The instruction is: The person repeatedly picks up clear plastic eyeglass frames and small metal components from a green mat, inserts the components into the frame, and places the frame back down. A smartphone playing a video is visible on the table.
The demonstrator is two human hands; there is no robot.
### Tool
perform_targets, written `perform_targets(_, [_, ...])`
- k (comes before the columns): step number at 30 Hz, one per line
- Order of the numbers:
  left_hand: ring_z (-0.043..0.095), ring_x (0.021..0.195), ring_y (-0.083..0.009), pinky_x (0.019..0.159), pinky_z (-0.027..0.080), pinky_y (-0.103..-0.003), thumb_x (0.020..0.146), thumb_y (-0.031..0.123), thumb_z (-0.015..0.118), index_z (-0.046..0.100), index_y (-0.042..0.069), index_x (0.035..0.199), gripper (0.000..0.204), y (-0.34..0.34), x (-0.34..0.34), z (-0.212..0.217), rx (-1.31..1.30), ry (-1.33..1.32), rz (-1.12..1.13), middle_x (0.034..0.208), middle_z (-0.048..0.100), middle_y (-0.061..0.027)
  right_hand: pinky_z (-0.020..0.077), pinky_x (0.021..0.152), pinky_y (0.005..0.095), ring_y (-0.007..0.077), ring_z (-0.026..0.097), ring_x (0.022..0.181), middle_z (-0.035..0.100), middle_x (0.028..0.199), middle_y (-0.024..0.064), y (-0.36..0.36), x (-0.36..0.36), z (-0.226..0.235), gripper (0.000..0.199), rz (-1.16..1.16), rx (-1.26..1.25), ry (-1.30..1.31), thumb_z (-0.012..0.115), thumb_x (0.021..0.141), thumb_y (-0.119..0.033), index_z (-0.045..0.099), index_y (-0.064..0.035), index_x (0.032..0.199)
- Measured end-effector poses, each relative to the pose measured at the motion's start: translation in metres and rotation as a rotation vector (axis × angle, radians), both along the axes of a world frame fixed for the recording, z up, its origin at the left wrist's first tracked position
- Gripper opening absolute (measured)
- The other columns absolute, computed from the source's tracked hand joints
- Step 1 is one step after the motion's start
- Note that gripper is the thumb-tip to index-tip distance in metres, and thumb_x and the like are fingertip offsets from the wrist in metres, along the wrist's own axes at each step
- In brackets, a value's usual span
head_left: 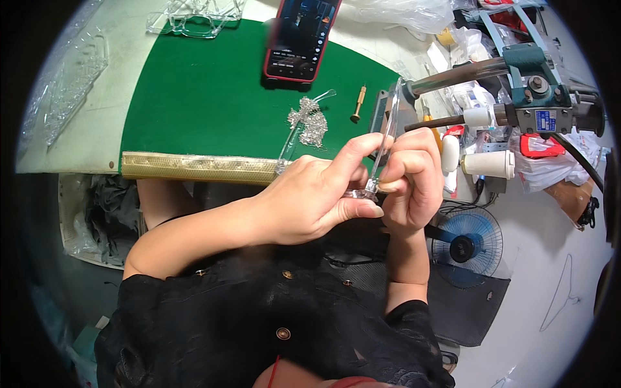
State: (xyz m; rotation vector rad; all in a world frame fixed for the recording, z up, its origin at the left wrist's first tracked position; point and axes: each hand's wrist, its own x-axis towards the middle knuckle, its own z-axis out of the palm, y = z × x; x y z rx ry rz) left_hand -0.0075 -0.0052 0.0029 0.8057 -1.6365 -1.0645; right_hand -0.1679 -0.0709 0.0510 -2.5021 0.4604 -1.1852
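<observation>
Both hands meet just off the table's near edge: the left hand [317, 197] pinches the base of a long clear acrylic strip [390, 126] while the right hand [411, 178] closes around it, holding it upright and steady above the green felt mat [207, 97].

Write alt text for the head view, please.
Both hands, left hand and right hand, pinch a long clear plastic piece over a green mat. On the mat lie a phone, small silver parts and a brass pin.
</observation>
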Motion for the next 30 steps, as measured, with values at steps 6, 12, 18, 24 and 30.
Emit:
perform_targets(6, [0.067,0.082,-0.0379,0.069,0.052,-0.037,0.088,0.031,0.065,0.024,0.002,0.139,0.072,-0.0001,0.0011,0.0002,0.003,-0.008,0.005,0.088,0.067,-0.0166,0.039,0.06,0.0306,0.0202,0.051,0.067,0.055,0.076,0.0048,-0.003,-0.0031,0.0004,0.022,0.011,-0.014,0.025,0.067,0.081,-0.027,0.059,-0.0076,0.076])
perform_targets(12, [0.067,0.08,-0.0371,0.068,0.051,-0.037,0.085,0.021,0.066,0.026,0.002,0.138,0.069,0.0007,0.0043,-0.0003,0.038,-0.003,-0.012,0.086,0.066,-0.0166,0.0389,0.061,0.0302,0.0194,0.052,0.068,0.055,0.075,0.0038,-0.0033,-0.0029,0.0001,0.022,0.021,0.032,0.035,0.068,0.079,-0.028,0.061,-0.008,0.075])
perform_targets(18, [0.067,0.08,-0.0368,0.068,0.051,-0.036,0.085,0.021,0.067,0.028,0.004,0.139,0.068,0.0006,0.0057,-0.0001,0.052,-0.02,-0.003,0.084,0.066,-0.0167,0.0397,0.06,0.0289,0.0188,0.053,0.068,0.055,0.075,0.0048,-0.0061,-0.003,-0.0033,0.023,0.048,0.088,0.01,0.069,0.08,-0.028,0.061,-0.007,0.075])
perform_targets(24, [0.067,0.08,-0.0376,0.068,0.051,-0.036,0.086,0.025,0.066,0.029,0.004,0.139,0.068,-0.0001,0.0072,0.0026,0.085,0.01,-0.012,0.083,0.065,-0.017,0.0417,0.059,0.028,0.0188,0.052,0.067,0.055,0.074,0.0058,-0.0047,-0.0001,-0.0065,0.022,0.037,0.111,-0.044,0.07,0.081,-0.025,0.061,-0.0051,0.075])
perform_targets(30, [0.067,0.08,-0.0362,0.067,0.051,-0.035,0.087,0.033,0.065,0.029,0.004,0.138,0.07,0.0,0.0064,0.0008,0.025,-0.018,0.023,0.083,0.066,-0.0155,0.0422,0.059,0.0276,0.0187,0.053,0.068,0.056,0.074,0.006,-0.0033,-0.001,-0.0067,0.021,0.027,0.12,-0.058,0.071,0.08,-0.023,0.062,-0.0041,0.076])
